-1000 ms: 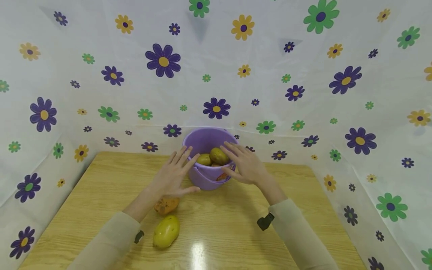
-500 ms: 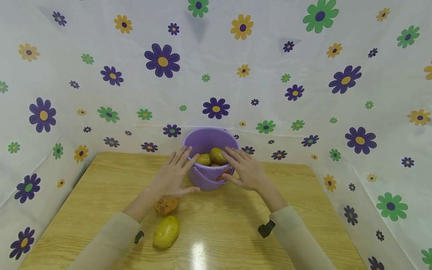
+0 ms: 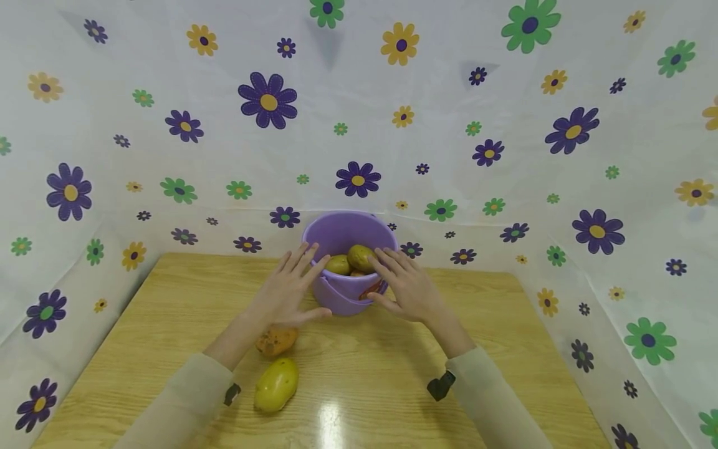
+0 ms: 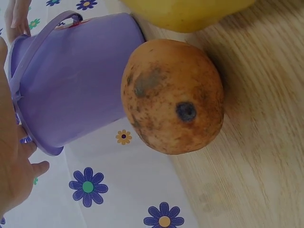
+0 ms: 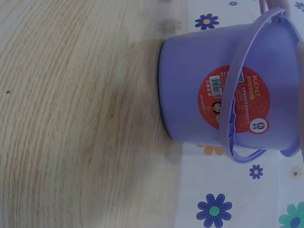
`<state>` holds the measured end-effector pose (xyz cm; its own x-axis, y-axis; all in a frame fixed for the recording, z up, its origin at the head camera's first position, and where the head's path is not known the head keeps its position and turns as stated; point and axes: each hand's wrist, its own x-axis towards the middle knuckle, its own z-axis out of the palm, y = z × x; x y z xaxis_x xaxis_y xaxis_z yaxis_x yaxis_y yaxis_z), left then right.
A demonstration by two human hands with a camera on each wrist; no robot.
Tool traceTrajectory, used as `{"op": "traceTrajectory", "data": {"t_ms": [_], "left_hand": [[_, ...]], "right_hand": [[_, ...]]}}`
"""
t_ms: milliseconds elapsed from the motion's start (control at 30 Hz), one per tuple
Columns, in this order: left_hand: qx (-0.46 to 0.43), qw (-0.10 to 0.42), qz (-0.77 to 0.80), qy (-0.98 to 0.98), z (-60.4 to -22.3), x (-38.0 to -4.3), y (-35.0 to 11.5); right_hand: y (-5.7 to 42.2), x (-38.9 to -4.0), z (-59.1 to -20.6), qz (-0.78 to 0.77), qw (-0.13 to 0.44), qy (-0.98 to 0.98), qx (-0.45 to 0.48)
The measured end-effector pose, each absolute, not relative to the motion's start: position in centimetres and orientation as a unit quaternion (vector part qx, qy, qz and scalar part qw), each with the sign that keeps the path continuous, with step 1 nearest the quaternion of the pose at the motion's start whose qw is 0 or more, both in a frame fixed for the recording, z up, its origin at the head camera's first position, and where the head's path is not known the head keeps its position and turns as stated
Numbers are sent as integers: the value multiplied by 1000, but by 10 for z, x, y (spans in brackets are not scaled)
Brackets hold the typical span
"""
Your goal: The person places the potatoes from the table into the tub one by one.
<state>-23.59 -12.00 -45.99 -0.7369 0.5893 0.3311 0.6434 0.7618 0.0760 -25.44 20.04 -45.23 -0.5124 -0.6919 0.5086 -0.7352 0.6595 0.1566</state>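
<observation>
Purple plastic makes up the bucket, which stands upright on the worktop, presumably so that the greenish fruits inside stay cupped together. Taking it as a clock's centre in the head view, with the flowered sheet at twelve, the left hand lies at eight and the right hand at four, a pairing that looks suited to steadying it from both sides. Each grip is spread wide, fingers long, with hold of nothing; the fingertips overlap the bucket, but I cannot tell whether they touch it. At six the handle hangs across the red label, which likely leaves the mouth free. Outside the bucket, the orange fruit lies between seven and eight, partly hidden by the left hand, and the yellow fruit lies just beside it at seven.
</observation>
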Motion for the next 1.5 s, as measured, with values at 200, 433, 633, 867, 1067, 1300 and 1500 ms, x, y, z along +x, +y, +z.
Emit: {"op": "traceTrajectory", "data": {"t_ms": [200,433,633,867,1067,1300,1500], "left_hand": [[-340,142,-110,-923,-458,-235,-126],[-350,155,-111,-917,-455,-232,-136],[-370,163,-107,-908,-458,-226,-143],[-393,176,-82,-899,-460,-214,-149],[-418,170,-69,-890,-457,-200,-152],[-436,166,-66,-882,-461,-188,-160],[-448,182,-65,-873,-463,-180,-165]], "right_hand": [[201,-255,-456,45,284,-866,408],[200,-256,-458,58,287,-867,403],[200,-256,-459,62,283,-870,398],[201,-256,-460,72,286,-867,401],[200,-256,-460,71,284,-870,397],[200,-255,-459,67,289,-870,394],[198,-254,-459,64,286,-871,395]]}}
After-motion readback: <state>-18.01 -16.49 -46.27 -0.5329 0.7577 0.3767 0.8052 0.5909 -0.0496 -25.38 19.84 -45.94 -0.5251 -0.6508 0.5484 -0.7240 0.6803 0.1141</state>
